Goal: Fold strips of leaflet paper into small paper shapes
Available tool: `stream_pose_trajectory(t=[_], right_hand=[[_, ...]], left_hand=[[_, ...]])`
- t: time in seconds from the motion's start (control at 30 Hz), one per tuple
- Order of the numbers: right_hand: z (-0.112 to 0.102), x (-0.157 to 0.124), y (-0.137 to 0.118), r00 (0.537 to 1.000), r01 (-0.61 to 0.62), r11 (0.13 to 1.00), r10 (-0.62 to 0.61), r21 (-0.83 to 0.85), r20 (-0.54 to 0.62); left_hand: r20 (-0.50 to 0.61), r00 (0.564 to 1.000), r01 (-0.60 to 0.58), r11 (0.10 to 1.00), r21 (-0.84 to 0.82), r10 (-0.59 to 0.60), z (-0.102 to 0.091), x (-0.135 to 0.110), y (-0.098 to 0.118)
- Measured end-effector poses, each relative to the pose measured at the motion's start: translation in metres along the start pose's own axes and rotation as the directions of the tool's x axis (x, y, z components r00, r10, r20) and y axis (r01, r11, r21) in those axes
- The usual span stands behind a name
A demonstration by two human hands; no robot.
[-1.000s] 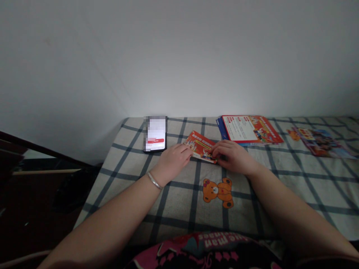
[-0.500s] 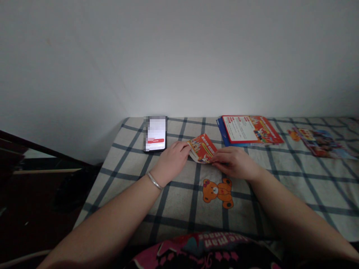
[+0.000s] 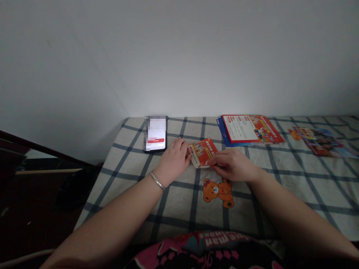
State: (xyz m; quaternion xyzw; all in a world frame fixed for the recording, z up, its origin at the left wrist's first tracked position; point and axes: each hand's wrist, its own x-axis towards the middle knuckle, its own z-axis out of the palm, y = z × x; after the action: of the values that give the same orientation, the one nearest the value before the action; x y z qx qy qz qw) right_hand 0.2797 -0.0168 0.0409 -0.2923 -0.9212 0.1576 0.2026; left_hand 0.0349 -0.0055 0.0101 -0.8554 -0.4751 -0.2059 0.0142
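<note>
A: What is biggest there?
B: The grey-white wall (image 3: 179, 56). The worktop (image 3: 179, 209) stands against it, covered by a checked cloth (image 3: 130, 158).

A: And on that?
B: A stack (image 3: 238, 129) near the wall, red and white on top, with blue showing at its left side. Apart from it, further right, lies a colourful leaflet (image 3: 322, 140).

A: How are the hands?
B: The right hand (image 3: 234, 164) pinches the near right part of the card (image 3: 203, 151) between thumb and fingers. The left hand (image 3: 174, 162) has bent fingers at the card's left edge; whether they grip or only touch, one cannot tell.

A: And the card itself?
B: Between both hands, nearer the person than the stack, red print upward, its near edge curving.

A: Anything smaller?
B: A lit phone (image 3: 157, 132) just beyond the left hand, a bear (image 3: 218, 192) printed on the cloth, and a silver bracelet (image 3: 157, 181) on the left wrist.
</note>
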Motion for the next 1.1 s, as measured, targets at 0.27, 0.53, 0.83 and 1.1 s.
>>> stream_pose_trajectory(t=[0.27, 0.53, 0.83, 1.1], right_hand=[[0.009, 0.001, 0.001, 0.998, -0.017, 1.000, 0.016, -0.015, -0.066], [0.012, 0.010, 0.000, 0.939, -0.006, 1.000, -0.004, -0.027, -0.344], [0.021, 0.014, 0.000, 0.900, -0.176, 0.984, 0.164, 0.007, -0.404], [0.025, 0.016, 0.006, 0.892, -0.201, 0.978, 0.205, 0.052, -0.403]], left_hand=[[-0.054, 0.998, -0.030, 0.958, -0.284, 0.015, 0.005, 0.006, -0.004], [-0.021, 0.998, 0.044, 0.907, -0.418, -0.059, 0.001, 0.008, -0.001], [-0.037, 0.998, 0.022, 0.813, -0.582, -0.053, -0.003, 0.004, 0.008], [-0.066, 0.997, -0.018, 0.791, -0.611, -0.029, -0.007, 0.004, 0.009]])
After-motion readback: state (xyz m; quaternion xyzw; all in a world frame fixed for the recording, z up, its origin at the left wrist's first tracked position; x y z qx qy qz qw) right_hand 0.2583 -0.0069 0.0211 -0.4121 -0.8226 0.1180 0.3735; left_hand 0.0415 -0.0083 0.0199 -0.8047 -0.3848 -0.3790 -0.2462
